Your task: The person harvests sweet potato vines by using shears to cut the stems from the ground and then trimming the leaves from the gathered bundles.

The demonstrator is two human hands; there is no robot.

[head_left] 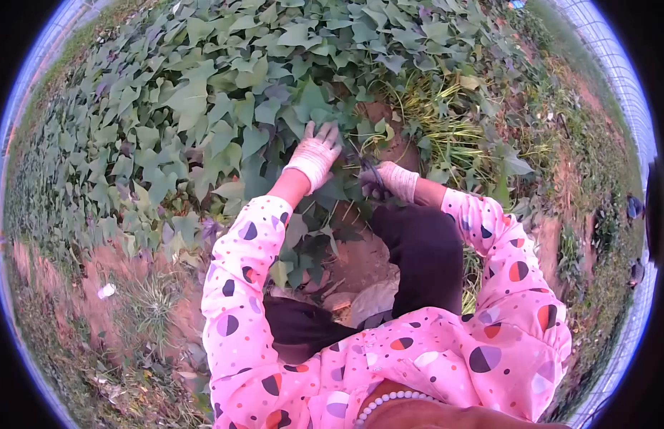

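Left hand (314,156): gloved, arm stretched forward, fingers spread flat against the leaves (203,93), gripping nothing. Right hand (395,180): gloved, wrist bent inward, closed around a thin dark object (367,168) of unclear kind, just below a patch of soil (396,146). The foliage partly hides the left fingertips.

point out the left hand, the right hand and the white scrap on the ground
left hand (315,156), head view, on the back of the pale glove, among the green leaves
right hand (395,180), head view, on the back of the glove
white scrap (106,290), head view, on its middle
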